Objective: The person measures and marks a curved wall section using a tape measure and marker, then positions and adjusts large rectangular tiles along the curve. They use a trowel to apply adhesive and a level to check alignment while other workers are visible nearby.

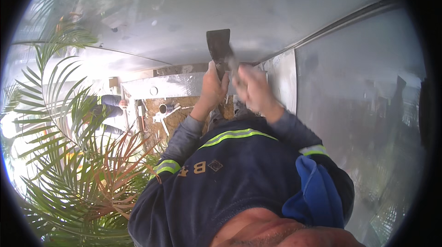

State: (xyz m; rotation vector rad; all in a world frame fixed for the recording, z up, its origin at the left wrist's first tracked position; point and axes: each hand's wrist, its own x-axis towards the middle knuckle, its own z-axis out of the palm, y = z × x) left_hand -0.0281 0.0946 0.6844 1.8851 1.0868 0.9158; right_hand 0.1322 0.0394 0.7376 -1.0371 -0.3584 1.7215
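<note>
Upright in front of me is a broad, dark-bladed scraper (218, 43), its blade flaring toward the top. My left hand (212, 88) is closed around its lower part, thumb pointing up. Close beside it on the right, my right hand (255, 91) is closed and smeared by motion. A blurred, narrow greyish piece (233, 65) runs from the right hand's fingers to the scraper; its kind cannot be made out. Behind the scraper is a large grey, shiny metal panel (184, 21).
Another metal panel (350, 95) stands close on my right. A pale ledge (170, 86) crosses below the front panel. Palm fronds (69, 155) crowd my left. Beyond them another person's hand (123, 103) grips a pole. A can (165, 108) rests on the brown ground.
</note>
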